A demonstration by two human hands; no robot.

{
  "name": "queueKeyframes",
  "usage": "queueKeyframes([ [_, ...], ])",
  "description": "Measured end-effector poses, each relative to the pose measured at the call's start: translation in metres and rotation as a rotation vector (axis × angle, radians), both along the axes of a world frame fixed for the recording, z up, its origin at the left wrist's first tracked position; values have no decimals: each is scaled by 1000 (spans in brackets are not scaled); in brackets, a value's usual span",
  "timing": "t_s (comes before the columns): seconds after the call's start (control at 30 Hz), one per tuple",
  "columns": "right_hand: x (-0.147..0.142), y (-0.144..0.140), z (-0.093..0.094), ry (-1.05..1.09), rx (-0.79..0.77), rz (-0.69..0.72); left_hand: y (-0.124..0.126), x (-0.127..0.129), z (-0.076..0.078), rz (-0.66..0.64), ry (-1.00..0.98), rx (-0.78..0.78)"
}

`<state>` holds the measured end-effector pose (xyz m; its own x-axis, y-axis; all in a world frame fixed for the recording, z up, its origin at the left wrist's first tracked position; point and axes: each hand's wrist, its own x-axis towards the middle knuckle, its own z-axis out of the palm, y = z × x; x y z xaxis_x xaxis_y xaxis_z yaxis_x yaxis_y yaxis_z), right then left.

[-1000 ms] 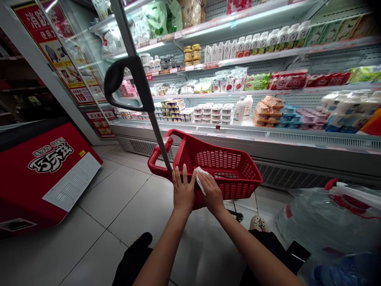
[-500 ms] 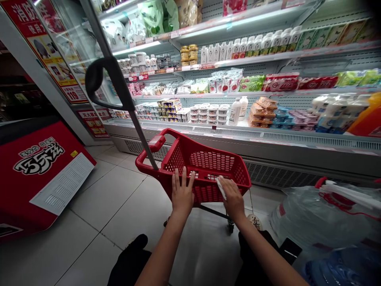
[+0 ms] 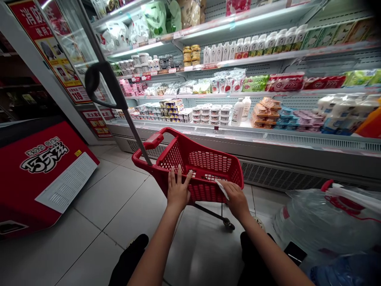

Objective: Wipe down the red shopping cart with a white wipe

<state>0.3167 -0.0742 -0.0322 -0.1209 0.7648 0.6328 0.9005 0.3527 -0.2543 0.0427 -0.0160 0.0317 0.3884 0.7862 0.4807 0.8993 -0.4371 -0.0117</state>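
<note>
Red basket cart point(image 3: 205, 193): stood on tiled floor point(image 3: 125, 198) by a chilled case point(image 3: 285, 157); left hand point(image 3: 177, 194), grip apart, lay against its near rim point(image 3: 204, 181); right hand point(image 3: 237, 200), grip clamped on white wipe point(image 3: 222, 189), seemingly cleaned it; next stroke called for even pressure

White cloth point(image 3: 222, 188) partly behind right grip point(image 3: 236, 198)
</note>
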Motion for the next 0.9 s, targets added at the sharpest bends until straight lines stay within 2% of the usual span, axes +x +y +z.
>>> queueKeyframes([
  [0.07,13,-8,-10,-6,18,-61,5,0,0,24,-19,-24],
  [0.13,14,-13,-16,-16,29,-101,5,7,-3,50,-40,-50],
  [0.3,-29,-6,-11,-81,72,-62,-12,44,-22,-40,-98,-106],
  [0.4,-47,2,-3,-126,83,-4,-18,53,-30,-46,-118,-115],
  [0.67,-18,-6,-14,-122,39,76,-5,18,-23,-125,-73,-118],
  [0.8,-36,-16,-13,-94,39,50,0,7,-22,-100,-80,-147],
  [0.9,-62,-27,-12,-94,51,86,6,5,-24,-3,-113,-185],
])
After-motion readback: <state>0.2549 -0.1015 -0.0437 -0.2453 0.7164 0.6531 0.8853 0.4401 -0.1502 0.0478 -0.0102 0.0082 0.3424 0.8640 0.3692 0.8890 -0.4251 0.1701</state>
